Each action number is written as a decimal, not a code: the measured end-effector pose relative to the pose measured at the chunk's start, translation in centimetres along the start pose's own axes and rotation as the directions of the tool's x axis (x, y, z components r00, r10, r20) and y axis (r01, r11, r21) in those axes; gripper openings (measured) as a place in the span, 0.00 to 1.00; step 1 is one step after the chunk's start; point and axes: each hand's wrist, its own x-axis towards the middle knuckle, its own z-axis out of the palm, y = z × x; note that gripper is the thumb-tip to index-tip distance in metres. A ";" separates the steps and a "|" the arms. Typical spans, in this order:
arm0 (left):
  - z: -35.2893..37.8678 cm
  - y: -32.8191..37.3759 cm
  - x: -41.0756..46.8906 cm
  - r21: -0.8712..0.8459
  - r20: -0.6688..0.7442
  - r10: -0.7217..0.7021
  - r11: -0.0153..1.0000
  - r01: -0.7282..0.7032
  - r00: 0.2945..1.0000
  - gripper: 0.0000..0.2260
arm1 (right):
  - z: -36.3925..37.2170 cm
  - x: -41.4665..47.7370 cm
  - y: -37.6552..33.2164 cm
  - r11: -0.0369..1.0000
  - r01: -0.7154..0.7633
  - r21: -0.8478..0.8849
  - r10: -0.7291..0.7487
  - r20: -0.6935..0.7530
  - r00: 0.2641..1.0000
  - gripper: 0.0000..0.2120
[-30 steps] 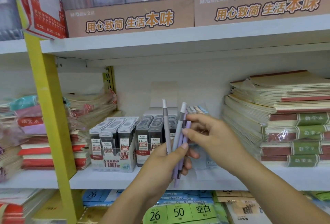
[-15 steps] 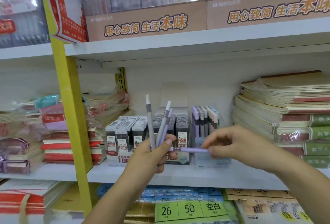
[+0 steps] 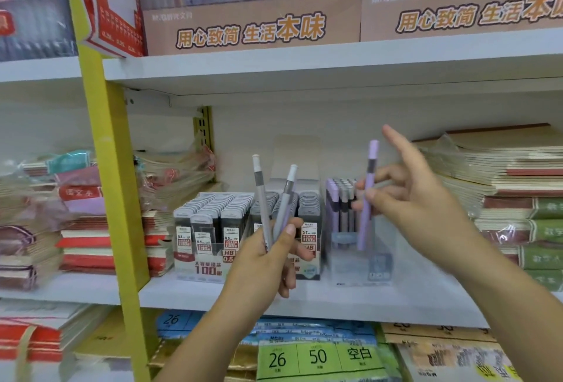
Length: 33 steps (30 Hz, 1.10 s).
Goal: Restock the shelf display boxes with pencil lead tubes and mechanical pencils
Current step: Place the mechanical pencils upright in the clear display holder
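The right hand holds one lilac pencil; its grip is closed on the middle of the barrel, between the thumb and the curled fingers, while the index finger is stretched free toward 11 o'clock. The pencil passes through the grip at the 9 o'clock side of the hand. Its long axis is almost upright, the cap end pointing to about 12 o'clock and the writing end to 6 o'clock, down at the clear display box on the shelf. The picture is blurred there, so the tip is maybe already inside the box, I cannot say surely. The left hand is at 8 o'clock from the box, its grip closed round the lower ends of two grey pencils. Their caps are up and spread, one toward 12 o'clock, one toward 1 o'clock. Behind them stand the lead tube boxes.
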 end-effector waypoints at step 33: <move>-0.3 -1.6 0.6 -0.106 0.077 -0.055 0.992 0.063 0.996 0.10 | 3.5 0.5 4.2 0.852 0.042 -0.522 -0.049 0.001 0.999 0.20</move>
